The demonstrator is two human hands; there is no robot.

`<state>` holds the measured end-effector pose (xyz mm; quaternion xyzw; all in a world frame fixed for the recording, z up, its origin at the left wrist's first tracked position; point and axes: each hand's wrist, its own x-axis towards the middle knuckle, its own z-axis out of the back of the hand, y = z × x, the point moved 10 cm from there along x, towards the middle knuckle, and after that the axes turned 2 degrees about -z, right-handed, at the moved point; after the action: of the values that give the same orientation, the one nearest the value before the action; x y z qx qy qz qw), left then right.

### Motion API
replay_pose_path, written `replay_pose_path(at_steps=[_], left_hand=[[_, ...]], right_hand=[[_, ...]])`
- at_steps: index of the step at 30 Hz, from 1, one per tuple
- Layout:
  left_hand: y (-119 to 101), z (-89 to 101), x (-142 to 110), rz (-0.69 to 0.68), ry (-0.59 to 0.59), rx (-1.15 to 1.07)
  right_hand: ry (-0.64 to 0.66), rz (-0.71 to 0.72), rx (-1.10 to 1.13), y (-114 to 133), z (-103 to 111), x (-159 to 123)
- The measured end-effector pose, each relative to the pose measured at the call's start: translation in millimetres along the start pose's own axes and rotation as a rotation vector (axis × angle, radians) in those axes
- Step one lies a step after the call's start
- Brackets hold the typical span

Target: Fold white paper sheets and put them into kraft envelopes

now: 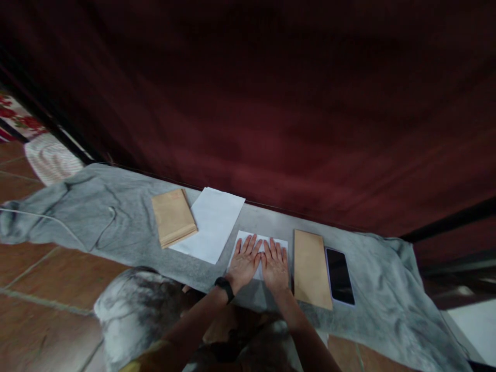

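A white sheet of paper (256,275), perhaps folded, lies under both of my hands on the grey cloth (267,216). My left hand (245,261) rests flat on its left part with the fingers spread; a dark band circles that wrist. Beside it, my right hand (275,264) presses flat on the right part, fingers pointing away from me. The thumbs nearly meet in the middle. Just right of my right hand lies a brown paper envelope (311,268). Larger white sheets (217,219) sit to the left, their left edge partly under a stack of brown envelopes (173,217).
A phone (341,276) with a dark screen lies right of the single envelope. A white cable (46,216) crosses the cloth at the far left. Behind the cloth hangs a dark red curtain (248,129). Tiled floor (46,279) shows at the lower left.
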<state>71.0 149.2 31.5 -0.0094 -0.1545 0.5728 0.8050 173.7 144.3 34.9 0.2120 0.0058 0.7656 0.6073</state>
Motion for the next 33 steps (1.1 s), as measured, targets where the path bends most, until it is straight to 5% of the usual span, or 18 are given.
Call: replay_pose_path(at_steps=[22, 33], left_hand=[[16.3, 5.5, 5.3, 0.078, -0.031, -0.001], [21.1, 9.3, 3.9, 0.169, -0.018, 0.088]], right_hand=[[0.083, -0.043, -0.004, 3.2, -15.9, 13.0], [-0.084, -0.12, -0.071, -19.1, -6.8, 6.3]])
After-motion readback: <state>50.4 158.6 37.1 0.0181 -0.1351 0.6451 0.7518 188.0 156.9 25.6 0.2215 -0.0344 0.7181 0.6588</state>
